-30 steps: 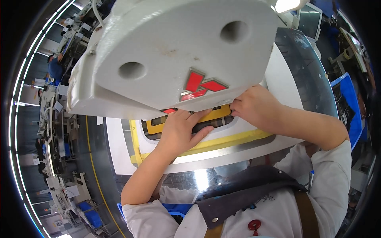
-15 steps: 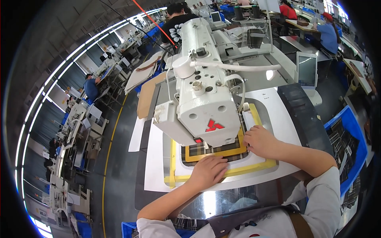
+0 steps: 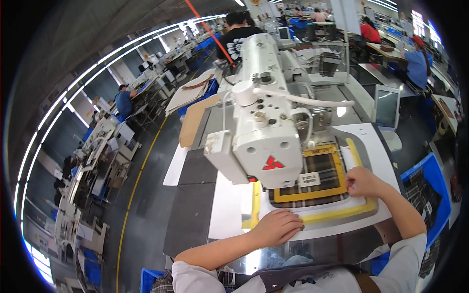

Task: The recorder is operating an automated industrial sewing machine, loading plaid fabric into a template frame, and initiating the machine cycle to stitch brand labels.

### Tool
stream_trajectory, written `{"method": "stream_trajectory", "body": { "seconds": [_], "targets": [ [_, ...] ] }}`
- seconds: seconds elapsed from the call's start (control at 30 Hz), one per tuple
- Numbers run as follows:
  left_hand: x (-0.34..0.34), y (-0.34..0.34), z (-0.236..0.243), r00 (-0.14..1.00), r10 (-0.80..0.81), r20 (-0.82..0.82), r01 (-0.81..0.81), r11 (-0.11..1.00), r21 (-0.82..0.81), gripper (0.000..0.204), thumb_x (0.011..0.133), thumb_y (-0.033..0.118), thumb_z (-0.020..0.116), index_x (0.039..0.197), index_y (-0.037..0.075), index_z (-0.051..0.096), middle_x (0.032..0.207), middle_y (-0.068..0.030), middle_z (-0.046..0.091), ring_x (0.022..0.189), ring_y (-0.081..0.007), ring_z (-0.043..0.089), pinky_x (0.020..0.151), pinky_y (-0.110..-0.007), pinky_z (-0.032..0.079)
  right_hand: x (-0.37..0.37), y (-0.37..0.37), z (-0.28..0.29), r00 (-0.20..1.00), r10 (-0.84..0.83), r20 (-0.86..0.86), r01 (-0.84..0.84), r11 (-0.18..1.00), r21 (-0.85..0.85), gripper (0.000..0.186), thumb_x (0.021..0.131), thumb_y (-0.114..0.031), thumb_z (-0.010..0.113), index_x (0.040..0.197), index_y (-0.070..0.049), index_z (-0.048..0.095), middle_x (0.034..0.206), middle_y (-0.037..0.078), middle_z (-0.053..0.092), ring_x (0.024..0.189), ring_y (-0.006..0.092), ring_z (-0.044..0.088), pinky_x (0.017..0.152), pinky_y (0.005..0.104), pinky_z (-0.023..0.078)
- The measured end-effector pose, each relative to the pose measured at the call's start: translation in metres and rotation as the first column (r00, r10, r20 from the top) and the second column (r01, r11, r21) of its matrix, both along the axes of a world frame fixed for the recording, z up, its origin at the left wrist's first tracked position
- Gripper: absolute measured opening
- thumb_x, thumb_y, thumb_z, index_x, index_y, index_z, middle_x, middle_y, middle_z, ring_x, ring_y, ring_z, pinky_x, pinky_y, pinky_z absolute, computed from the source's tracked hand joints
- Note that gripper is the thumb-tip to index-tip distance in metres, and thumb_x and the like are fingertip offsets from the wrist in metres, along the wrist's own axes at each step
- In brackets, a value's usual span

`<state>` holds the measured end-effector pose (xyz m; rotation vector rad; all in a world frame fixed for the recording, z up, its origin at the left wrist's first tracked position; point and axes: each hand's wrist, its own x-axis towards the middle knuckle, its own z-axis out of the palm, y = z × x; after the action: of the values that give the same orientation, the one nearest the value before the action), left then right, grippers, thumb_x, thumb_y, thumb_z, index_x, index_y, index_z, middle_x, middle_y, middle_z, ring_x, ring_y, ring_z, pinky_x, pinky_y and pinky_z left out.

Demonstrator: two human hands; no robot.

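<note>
The plaid cloth (image 3: 320,165) is lying under a yellow frame (image 3: 312,195) at the front of a big white sewing machine (image 3: 268,141), with its back left part hidden by the machine's head. There's a small white label (image 3: 309,179) on the plaid, just beside that head. The left hand (image 3: 279,226) is palm down across the front strip of yellow tape (image 3: 337,214), fingers close together and pretty flat, and I can't see it gripping anything. The right hand (image 3: 362,182) is at the right side of the yellow frame, fingers curled in narrow (no way to tell from this angle if they're pinching the cloth or nothing at all). All that sits over a white sheet (image 3: 227,212) on a dark counter (image 3: 190,215). Off to the right there's a blue bin (image 3: 443,195) with more plaid pieces in it, plus a screen (image 3: 387,108) farther back.
</note>
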<state>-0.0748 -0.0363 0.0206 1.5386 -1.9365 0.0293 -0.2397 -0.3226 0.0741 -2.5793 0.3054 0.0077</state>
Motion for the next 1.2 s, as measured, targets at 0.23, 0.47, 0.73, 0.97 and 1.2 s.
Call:
{"method": "stream_trajectory", "body": {
  "seconds": [0.23,0.47,0.73,0.97,1.2],
  "targets": [
    [-0.015,0.004,0.002,1.0,-0.023,0.006,0.023,1.0,-0.009,0.017,0.082,0.014,0.066,0.099,0.01,0.064,0.097,-0.0037,0.063,0.095,-0.0219,0.062,0.092,-0.038,0.048,-0.02,-0.008,-0.016,0.959,-0.146,0.245,0.121,0.986,0.113,0.026,0.063,0.001,0.072,0.078,-0.006,0.051,0.108,0.01,0.059,0.107,0.0301,0.052,0.094,0.0374,0.043],
    [-0.007,-0.008,0.004,0.999,-0.038,0.004,0.038,0.999,0.019,0.019,0.081,0.014,0.067,0.099,0.011,0.064,0.098,-0.0038,0.063,0.092,-0.022,0.062,0.092,-0.038,0.048,-0.036,-0.007,-0.041,0.925,-0.265,0.27,0.237,0.962,0.135,0.016,0.071,0.002,0.064,0.08,-0.002,0.052,0.087,0.011,0.059,0.082,0.0267,0.058,0.073,0.0317,0.046],
    [-0.042,-0.013,0.049,0.987,-0.094,-0.134,0.105,0.992,0.076,0.08,0.071,0.016,0.073,0.141,0.008,0.035,0.147,-0.0183,0.032,0.135,-0.0337,0.035,0.107,-0.047,0.034,-0.078,0.084,0.035,0.937,0.042,0.346,-0.265,0.733,0.627,0.018,0.074,0.006,0.066,0.08,-0.006,0.054,0.086,0.007,0.06,0.08,0.0205,0.058,0.074,0.0304,0.047],
    [0.0,0.073,0.092,0.856,0.45,0.254,-0.488,0.866,0.11,0.032,0.076,0.003,0.052,0.104,0.014,0.065,0.103,-0.0045,0.066,0.093,-0.0261,0.063,0.075,-0.037,0.05,-0.061,0.067,0.032,0.847,-0.118,0.518,-0.2,0.833,0.516,0.014,0.081,-0.009,0.065,0.091,-0.007,0.056,0.091,0.004,0.054,0.088,0.015,0.051,0.101,0.0382,0.031],
    [-0.037,0.406,0.006,-0.66,0.584,0.473,-0.751,-0.495,-0.437,0.043,0.072,-0.002,0.055,0.111,0.014,0.062,0.106,-0.0063,0.065,0.093,-0.0279,0.063,0.074,-0.039,0.05,-0.062,0.009,-0.024,0.961,-0.034,0.273,-0.121,0.839,0.531,0.009,0.083,-0.008,0.059,0.089,-0.006,0.052,0.089,0.004,0.047,0.087,0.0151,0.047,0.092,0.0291,0.034]
  ]
}}
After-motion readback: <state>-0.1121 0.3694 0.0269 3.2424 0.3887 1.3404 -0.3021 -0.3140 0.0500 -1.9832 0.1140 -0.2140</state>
